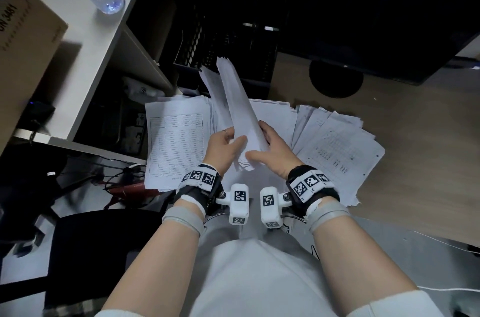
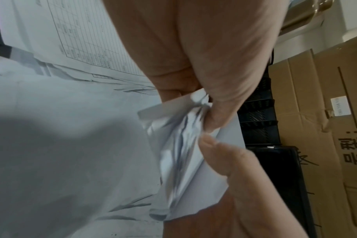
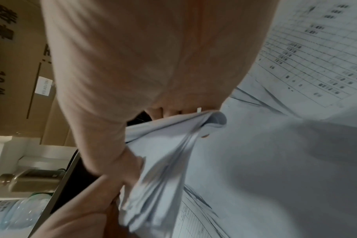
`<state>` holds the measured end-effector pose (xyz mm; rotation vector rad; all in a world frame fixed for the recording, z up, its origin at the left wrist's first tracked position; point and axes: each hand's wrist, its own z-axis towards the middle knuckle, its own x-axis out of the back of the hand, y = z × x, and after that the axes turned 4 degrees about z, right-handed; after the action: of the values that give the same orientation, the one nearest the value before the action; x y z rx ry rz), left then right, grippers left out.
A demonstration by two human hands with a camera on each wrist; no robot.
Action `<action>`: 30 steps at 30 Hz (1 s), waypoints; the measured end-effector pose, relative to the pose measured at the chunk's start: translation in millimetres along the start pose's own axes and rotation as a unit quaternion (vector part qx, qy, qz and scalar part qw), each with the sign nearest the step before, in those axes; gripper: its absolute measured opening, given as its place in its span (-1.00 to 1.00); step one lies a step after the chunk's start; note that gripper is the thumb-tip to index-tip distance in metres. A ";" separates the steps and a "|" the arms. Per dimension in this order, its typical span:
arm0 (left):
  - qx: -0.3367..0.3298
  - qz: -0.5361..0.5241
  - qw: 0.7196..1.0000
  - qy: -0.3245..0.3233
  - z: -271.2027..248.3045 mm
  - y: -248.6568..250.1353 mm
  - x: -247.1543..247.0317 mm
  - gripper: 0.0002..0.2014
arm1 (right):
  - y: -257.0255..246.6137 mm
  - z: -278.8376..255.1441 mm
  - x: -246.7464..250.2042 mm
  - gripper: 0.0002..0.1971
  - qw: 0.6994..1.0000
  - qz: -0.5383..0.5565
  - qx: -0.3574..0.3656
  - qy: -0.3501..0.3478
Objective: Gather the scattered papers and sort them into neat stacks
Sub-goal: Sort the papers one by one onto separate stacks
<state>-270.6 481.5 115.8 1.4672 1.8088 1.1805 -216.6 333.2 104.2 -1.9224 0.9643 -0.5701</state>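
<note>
**Loose bundle, uneven edges: where the sheets could slip**

Plainly, in the head view the bundle of papers [image 1: 235,109] stands on edge at frame centre, pinched near its lower end between the left hand [image 1: 224,146] and the right hand [image 1: 272,150]. Its top fans apart, so a weak squeeze could let sheets slide onto the spread sheets [image 1: 335,145] lying on the bench [image 1: 415,135] and mix the piles.

In the left wrist view, thumb and fingers [image 2: 214,116] crumple the bundle's corner [image 2: 185,145] at centre; tighter pressure would likely crease it.

In the right wrist view, the right hand's fingers curl round the staggered edges [image 3: 163,169] at centre; they are misaligned, so tapping could buckle them.
</note>
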 end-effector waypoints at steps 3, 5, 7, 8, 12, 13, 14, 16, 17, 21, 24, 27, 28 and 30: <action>-0.014 0.028 0.999 0.033 -0.7 0.2 1.6 -0.76 | 2.2 2.0 2.0 -0.48 0.993 0.005 -0.024 0.115; -0.014 0.047 0.997 0.065 1.1 -1.4 5.2 -0.79 | 8.5 2.3 7.5 -0.58 0.976 -0.034 -0.048 0.211; -0.009 0.052 0.995 0.088 5.3 -3.7 11.3 -0.80 | 17.3 3.5 13.0 -0.58 0.960 -0.003 -0.083 0.267; -0.005 0.048 0.994 0.094 6.7 -4.9 13.5 -0.78 | 20.1 3.8 14.7 -0.66 0.956 0.022 -0.100 0.275; -0.010 0.049 0.994 0.095 5.5 -3.3 14.7 -0.70 | 29.3 7.6 15.6 -0.73 0.951 0.027 -0.117 0.284; -0.013 0.048 0.994 0.095 4.9 -4.6 14.6 -0.70 | 30.3 8.0 14.7 -0.67 0.949 0.024 -0.118 0.292; -0.012 0.050 0.994 0.097 3.4 -4.6 14.2 -0.70 | 28.5 6.8 12.9 -0.64 0.948 0.019 -0.121 0.294; -0.007 0.058 0.993 0.103 3.3 -7.5 17.1 -0.64 | 27.5 4.9 10.0 -0.69 0.950 -0.006 -0.131 0.285; -0.007 0.057 0.994 0.097 3.3 -9.2 19.4 -0.60 | 26.8 3.5 8.4 -0.74 0.949 -0.022 -0.134 0.285; -0.003 0.056 0.993 0.104 4.1 -18.8 27.7 -0.65 | 27.3 0.9 6.9 -0.84 0.932 -0.058 -0.138 0.331; -0.007 0.054 0.994 0.099 1.6 -22.7 30.0 -0.55 | 27.1 3.2 3.4 -0.85 0.925 -0.065 -0.150 0.343; -0.023 0.076 0.993 0.087 0.2 -24.9 32.1 -0.68 | 31.0 10.6 -0.8 -0.82 0.920 -0.064 -0.159 0.352; -0.031 0.079 0.993 0.084 -0.5 -24.3 33.3 -0.78 | 31.8 12.4 -2.4 -0.81 0.920 -0.059 -0.160 0.353; -0.041 0.085 0.992 0.084 0.4 -22.4 36.8 -0.90 | 33.5 15.9 -6.2 -0.82 0.924 -0.037 -0.153 0.349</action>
<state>-291.5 516.0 100.7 1.5385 1.7483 1.4847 -222.5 336.0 67.3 -2.0675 1.4966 -1.2650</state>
